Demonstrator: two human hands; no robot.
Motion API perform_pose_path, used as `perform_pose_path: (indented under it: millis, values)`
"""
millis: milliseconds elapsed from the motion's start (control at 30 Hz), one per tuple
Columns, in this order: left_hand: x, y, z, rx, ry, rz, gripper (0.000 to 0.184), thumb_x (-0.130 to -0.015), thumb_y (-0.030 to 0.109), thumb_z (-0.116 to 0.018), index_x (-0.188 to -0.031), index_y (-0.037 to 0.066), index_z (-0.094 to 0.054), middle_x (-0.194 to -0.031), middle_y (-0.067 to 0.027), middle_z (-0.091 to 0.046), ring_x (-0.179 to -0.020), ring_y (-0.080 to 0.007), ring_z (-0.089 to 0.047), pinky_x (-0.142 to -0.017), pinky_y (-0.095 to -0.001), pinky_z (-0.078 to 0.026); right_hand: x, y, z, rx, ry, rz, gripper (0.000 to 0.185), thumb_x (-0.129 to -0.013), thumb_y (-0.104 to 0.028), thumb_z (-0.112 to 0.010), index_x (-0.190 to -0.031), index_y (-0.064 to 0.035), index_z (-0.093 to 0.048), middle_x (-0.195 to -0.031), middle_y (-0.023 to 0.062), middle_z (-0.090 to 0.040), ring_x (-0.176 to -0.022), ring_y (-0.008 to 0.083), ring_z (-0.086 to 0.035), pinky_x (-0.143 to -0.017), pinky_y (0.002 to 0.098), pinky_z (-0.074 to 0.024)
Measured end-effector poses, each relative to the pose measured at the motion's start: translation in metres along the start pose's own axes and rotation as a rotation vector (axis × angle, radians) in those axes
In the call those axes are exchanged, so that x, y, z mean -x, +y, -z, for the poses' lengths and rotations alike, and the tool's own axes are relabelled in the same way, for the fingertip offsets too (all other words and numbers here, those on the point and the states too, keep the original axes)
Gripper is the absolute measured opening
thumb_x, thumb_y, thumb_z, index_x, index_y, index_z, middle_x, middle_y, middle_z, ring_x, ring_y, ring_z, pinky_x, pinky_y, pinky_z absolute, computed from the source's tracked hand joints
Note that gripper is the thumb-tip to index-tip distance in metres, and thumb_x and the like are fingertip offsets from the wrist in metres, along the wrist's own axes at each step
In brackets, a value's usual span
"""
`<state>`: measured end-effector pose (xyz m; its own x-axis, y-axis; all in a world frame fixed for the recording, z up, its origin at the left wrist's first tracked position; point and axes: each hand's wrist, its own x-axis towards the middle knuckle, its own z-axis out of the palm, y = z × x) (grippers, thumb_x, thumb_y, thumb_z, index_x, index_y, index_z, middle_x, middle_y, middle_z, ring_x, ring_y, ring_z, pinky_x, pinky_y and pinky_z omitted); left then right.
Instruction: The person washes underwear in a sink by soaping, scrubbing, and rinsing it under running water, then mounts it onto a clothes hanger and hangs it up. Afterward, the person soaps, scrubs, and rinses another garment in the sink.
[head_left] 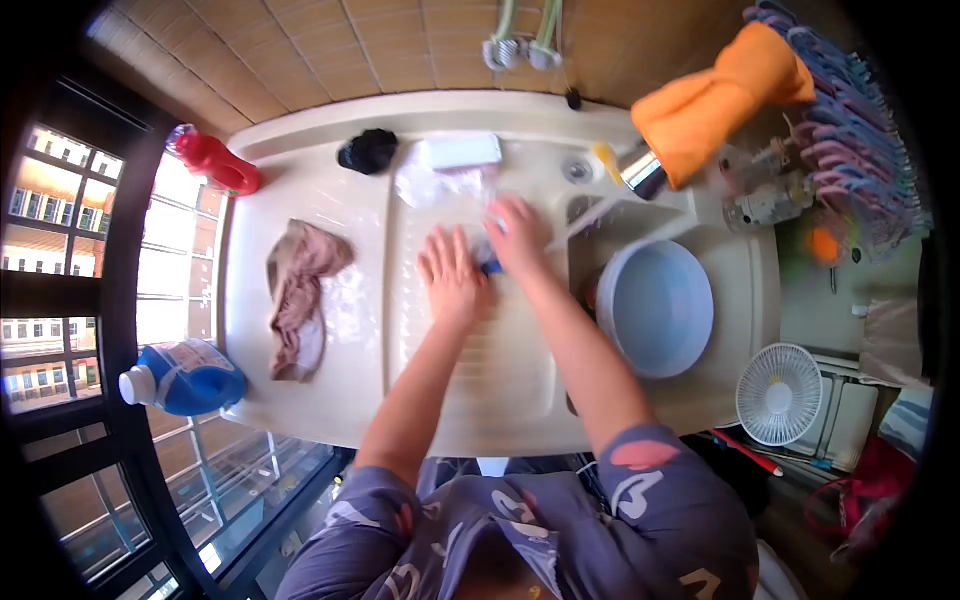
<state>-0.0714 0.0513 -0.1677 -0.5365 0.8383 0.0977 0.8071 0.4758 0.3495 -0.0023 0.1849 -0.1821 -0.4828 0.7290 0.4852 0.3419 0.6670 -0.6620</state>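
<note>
My left hand point(452, 278) lies flat on the ribbed washboard point(475, 375) part of the sink counter, fingers stretched out and somewhat spread. Beside it my right hand point(516, 238) is curled and blurred by motion. Between the two hands shows a small blue and whitish thing point(490, 262); its kind is hidden by the hands and the blur. From the metal spout point(640, 172) a pale streak point(590, 220), which looks like running water, slants toward my right hand. Just beyond the hands are a white bar-shaped block point(465, 151) and a crumpled clear plastic bag point(432, 185).
Left on the counter lie a brownish-pink garment point(300, 300) and a black bunched item point(369, 151). Red point(215, 162) and blue point(190, 377) bottles stand by the window. A basin point(660, 310) sits in the sink; an orange cloth point(720, 95), hangers point(860, 150) and a fan point(780, 394) are right.
</note>
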Motion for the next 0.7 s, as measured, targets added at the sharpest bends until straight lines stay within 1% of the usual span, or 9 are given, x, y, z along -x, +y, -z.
perform_pose_path:
  millis: [67,100,167,200,333,467,567,633,700]
  values:
    - [-0.006,-0.002,0.006,0.057,0.056,0.142,0.081,-0.083,0.026,-0.06,-0.149,-0.005,-0.025,-0.154,-0.0279,-0.026,-0.146,-0.0425,-0.019,-0.118,-0.0567,-0.012,0.053,-0.039,0.041,0.126,0.058,-0.054,0.021,-0.078,-0.009,-0.072,-0.098,-0.006,-0.066,-0.105,0.0153,-0.062,-0.099,0.0354,-0.06,-0.087,0.0443,-0.0482]
    - [-0.013,0.002,0.016,0.027,-0.113,0.122,0.08,-0.082,0.026,-0.062,-0.149,-0.002,-0.028,-0.153,-0.0281,-0.028,-0.145,-0.0423,-0.021,-0.117,-0.0585,-0.013,0.084,-0.044,0.034,0.077,0.17,-0.151,0.02,-0.08,-0.011,-0.072,-0.097,-0.0048,-0.065,-0.106,0.0164,-0.06,-0.104,0.0342,-0.058,-0.091,0.0447,-0.0467]
    - [-0.026,0.003,0.014,-0.03,-0.212,-0.02,0.067,-0.09,0.031,-0.053,-0.147,0.003,-0.033,-0.154,-0.0239,-0.03,-0.143,-0.0445,-0.025,-0.115,-0.0601,-0.018,0.076,-0.053,0.022,0.169,0.127,-0.08,0.024,-0.083,-0.016,-0.07,-0.1,-0.0047,-0.059,-0.104,0.0156,-0.059,-0.11,0.0343,-0.053,-0.096,0.0477,-0.0425]
    - [-0.023,0.003,-0.005,-0.025,-0.068,-0.065,0.066,-0.093,0.033,-0.047,-0.149,0.003,-0.031,-0.156,-0.0213,-0.028,-0.144,-0.0441,-0.023,-0.115,-0.0609,-0.016,0.052,-0.034,0.006,0.239,0.097,-0.151,0.024,-0.084,-0.018,-0.069,-0.1,-0.0049,-0.058,-0.103,0.0157,-0.059,-0.107,0.0352,-0.053,-0.093,0.0488,-0.0426]
    - [-0.029,0.009,0.014,0.026,-0.218,-0.132,0.066,-0.094,0.034,-0.043,-0.151,0.004,-0.027,-0.16,-0.0152,-0.023,-0.147,-0.0447,-0.014,-0.115,-0.0652,-0.009,-0.044,0.003,-0.013,0.388,0.047,-0.128,0.022,-0.085,-0.024,-0.068,-0.091,-0.0056,-0.058,-0.095,0.0159,-0.061,-0.09,0.0373,-0.056,-0.08,0.0491,-0.0442]
    - [-0.028,0.006,0.021,0.057,-0.296,-0.178,0.065,-0.094,0.035,-0.043,-0.152,0.008,-0.028,-0.16,-0.0137,-0.021,-0.147,-0.0447,-0.013,-0.113,-0.0674,-0.009,0.032,-0.025,0.011,0.073,-0.056,-0.317,0.027,-0.089,-0.026,-0.068,-0.081,-0.001,-0.06,-0.082,0.0203,-0.063,-0.079,0.0362,-0.06,-0.07,0.0464,-0.0473]
    - [-0.03,0.007,0.029,0.078,-0.32,-0.216,0.064,-0.095,0.034,-0.043,-0.152,0.01,-0.028,-0.161,-0.013,-0.021,-0.147,-0.0445,-0.015,-0.112,-0.0685,-0.01,0.047,-0.025,0.007,0.331,-0.029,-0.183,0.035,-0.094,-0.026,-0.059,-0.067,-0.0025,-0.063,-0.068,0.0215,-0.061,-0.068,0.0414,-0.06,-0.061,0.0513,-0.0455]
    - [-0.03,0.002,0.017,0.065,-0.238,-0.242,0.064,-0.094,0.033,-0.044,-0.152,0.01,-0.028,-0.16,-0.0123,-0.023,-0.146,-0.0444,-0.016,-0.112,-0.068,-0.012,-0.004,-0.015,-0.005,0.447,-0.065,-0.309,0.038,-0.094,-0.026,-0.056,-0.064,-0.0029,-0.061,-0.067,0.0202,-0.061,-0.068,0.042,-0.06,-0.064,0.0522,-0.0458]
    - [-0.031,0.004,0.023,0.072,-0.29,-0.215,0.064,-0.094,0.031,-0.046,-0.152,0.009,-0.028,-0.16,-0.0114,-0.024,-0.146,-0.044,-0.017,-0.112,-0.0678,-0.012,-0.049,-0.003,-0.017,0.652,-0.028,-0.197,0.037,-0.094,-0.028,-0.057,-0.068,-0.003,-0.062,-0.068,0.0188,-0.062,-0.067,0.0409,-0.06,-0.065,0.0516,-0.0459]
